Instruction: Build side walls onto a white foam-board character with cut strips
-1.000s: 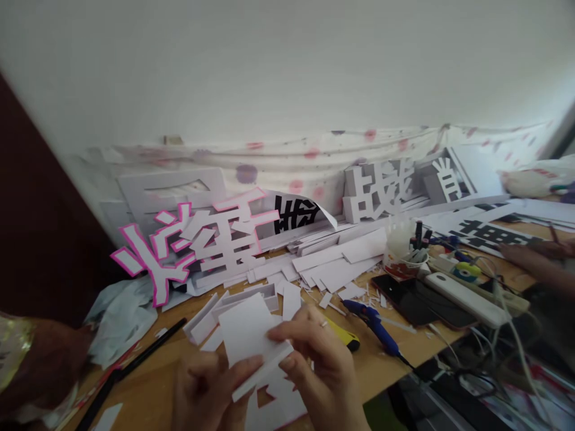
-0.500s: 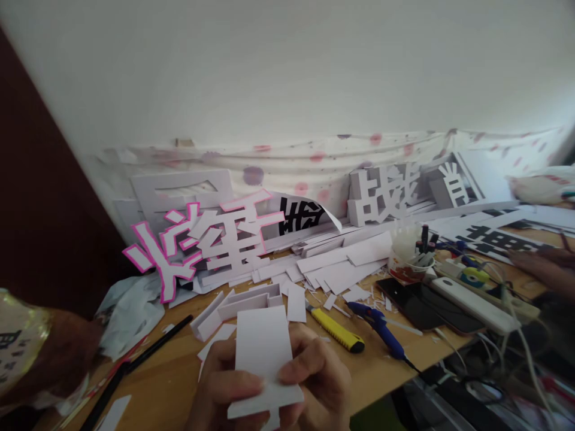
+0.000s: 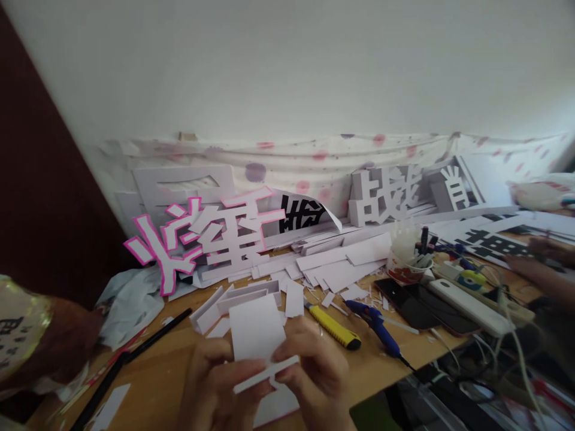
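A flat white rectangular board piece (image 3: 256,326), a narrow white strip (image 3: 250,381) at its near edge, tilts above the counter (image 3: 155,383).

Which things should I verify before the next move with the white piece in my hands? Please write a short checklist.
1. Left hand gripping the white piece: ok.
2. Right hand gripping it too: ok.
3. Yellow cutter lying on the table, out of both hands: ok.
4. Blue glue gun also set down: ok.
5. Blue glue gun cold: cannot tell, nothing visible shows its heat.
6. Table free of offcuts: not ok, white scraps lie beyond the blue glue gun.
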